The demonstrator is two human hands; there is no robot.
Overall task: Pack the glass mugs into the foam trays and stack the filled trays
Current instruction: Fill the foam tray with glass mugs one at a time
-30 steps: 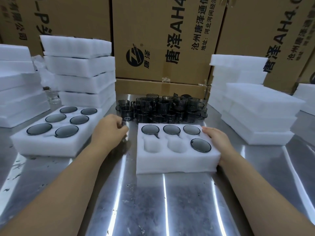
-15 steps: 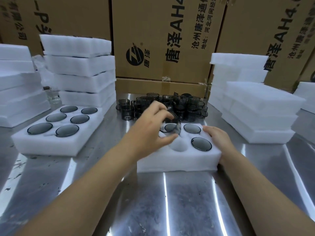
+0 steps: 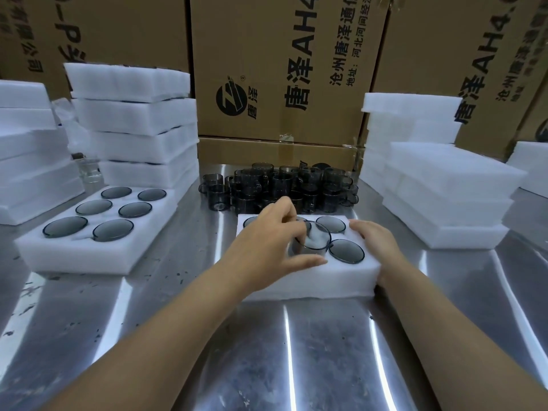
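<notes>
Gripping grey glass mug with curled fingers, left hand held it tilted at front-middle pocket of foam tray, apparently to seat it; right hand, fingers relaxed, pressed tray's right edge, steadying it on counter.

Bare table lies open in front of the tray, and a lane of steel runs between it and the filled tray up to the loose mugs, which crowd just behind the tray with boxes behind them. The left stack and right stack of foam wall the sides, the right one leaving a narrower strip. The left hand, gripping a mug, covers the tray's middle.
</notes>
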